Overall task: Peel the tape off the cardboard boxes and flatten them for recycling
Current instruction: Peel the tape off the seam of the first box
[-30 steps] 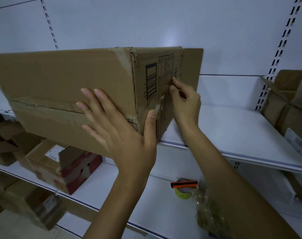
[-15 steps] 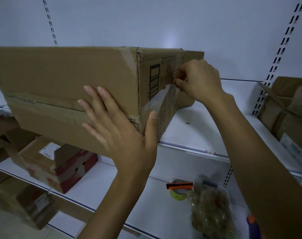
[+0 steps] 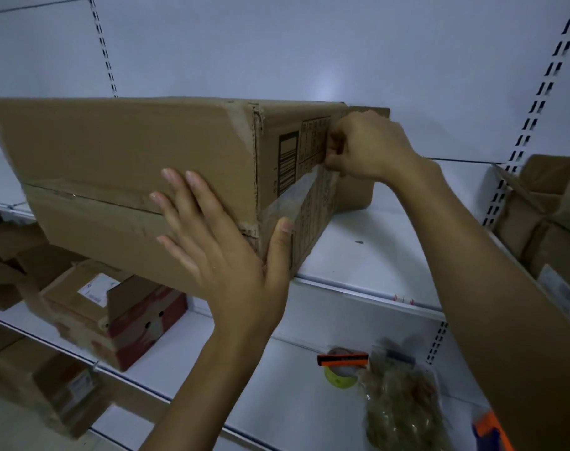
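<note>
The cardboard box [image 3: 130,164] lies on the white shelf [image 3: 391,242], with its near part out beyond the shelf edge. The left hand [image 3: 225,255] presses on the long face with straight, spread fingers, and the thumb goes round the corner. The box seems light and probably empty, and stiff enough to be steadied this way. The clear tape strip [image 3: 291,198] is thin and may tear, so it is better held close to where it sticks. The right hand [image 3: 368,148] pinches its lifted end with curled fingers.
</note>
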`<state>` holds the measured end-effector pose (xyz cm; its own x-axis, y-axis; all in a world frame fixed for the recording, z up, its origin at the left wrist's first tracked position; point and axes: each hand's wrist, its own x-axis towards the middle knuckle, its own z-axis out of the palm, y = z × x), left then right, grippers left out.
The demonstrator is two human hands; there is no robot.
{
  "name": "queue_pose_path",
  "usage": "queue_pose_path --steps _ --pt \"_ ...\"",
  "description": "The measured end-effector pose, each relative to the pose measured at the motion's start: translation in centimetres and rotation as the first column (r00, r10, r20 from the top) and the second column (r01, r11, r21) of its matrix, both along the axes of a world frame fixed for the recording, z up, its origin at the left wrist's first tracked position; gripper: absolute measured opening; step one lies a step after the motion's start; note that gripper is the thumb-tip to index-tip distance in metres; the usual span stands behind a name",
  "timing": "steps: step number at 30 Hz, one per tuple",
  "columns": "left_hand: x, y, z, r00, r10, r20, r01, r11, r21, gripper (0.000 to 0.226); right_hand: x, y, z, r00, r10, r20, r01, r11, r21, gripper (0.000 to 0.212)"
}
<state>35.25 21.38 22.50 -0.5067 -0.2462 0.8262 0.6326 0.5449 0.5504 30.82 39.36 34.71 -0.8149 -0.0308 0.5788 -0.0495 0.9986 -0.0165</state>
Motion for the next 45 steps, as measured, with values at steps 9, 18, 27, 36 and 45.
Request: queue_pose_path --steps 9,18,27,36,45 --pt "-2.8 -3.1 0.0 0.998 -0.058 -0.018 0.058 0.998 -0.024 0.091 0.3 -2.6 -5.8 0.955 0.139 -0.261 -0.226 0.912 -0.341 0.013" --pt "-3.6 -1.9 -0.3 0.999 0.01 -0.042 -0.01 1.0 0.021 0.09 -1.8 -5.7 -9.1 0.917 0.118 -0.381 -0.396 0.37 -0.84 0.044" --pt "-4.5 -1.7 -0.5 0.998 0.047 -0.044 -0.047 0.999 0.007 0.09 -1.3 -6.2 -9.8 0.906 0.155 -0.394 -0.417 0.489 -0.766 0.013" --pt "-5.8 -1.0 -0.6 0.996 0.084 -0.044 -0.084 0.996 -0.015 0.085 11.7 -9.8 -18.0 0.884 0.431 -0.182 -0.442 0.643 -0.625 0.016" --pt "-5.8 -1.3 -1.0 0.995 0.078 -0.055 -0.082 0.994 -0.066 0.075 14.6 -9.2 -15.2 0.615 0.094 -0.783 -0.63 0.656 -0.416 0.013"
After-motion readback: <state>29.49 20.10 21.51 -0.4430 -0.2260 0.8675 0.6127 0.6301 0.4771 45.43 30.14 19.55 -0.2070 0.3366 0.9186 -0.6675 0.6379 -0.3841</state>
